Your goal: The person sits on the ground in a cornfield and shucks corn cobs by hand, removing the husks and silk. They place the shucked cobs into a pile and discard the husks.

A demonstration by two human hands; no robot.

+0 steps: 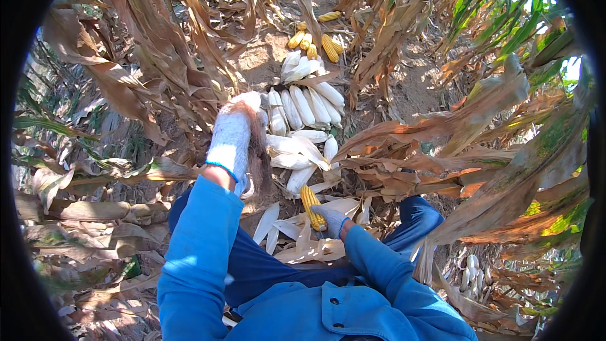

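In front of my lap, my right hand (330, 220), in a pale knit glove, grips the lower end of a husked yellow corn ear (310, 201). The ear tilts up and to the left. My left hand (239, 116), in a white knit glove with a blue cuff edge, is raised at the left of the pile. A tuft of brown corn silk (259, 151) hangs at its right side; the fingers are largely hidden. Peeled-off pale husks (307, 248) lie between my legs. Beyond them are several ears in white husks (303, 106), many side by side.
Several bare yellow ears (328, 47) lie on the soil past the husked row. Dry corn stalks and leaves (165, 47) crowd the left. More dry leaves (426, 151) reach in from the right. Another small heap of pale ears (472, 274) sits at the lower right.
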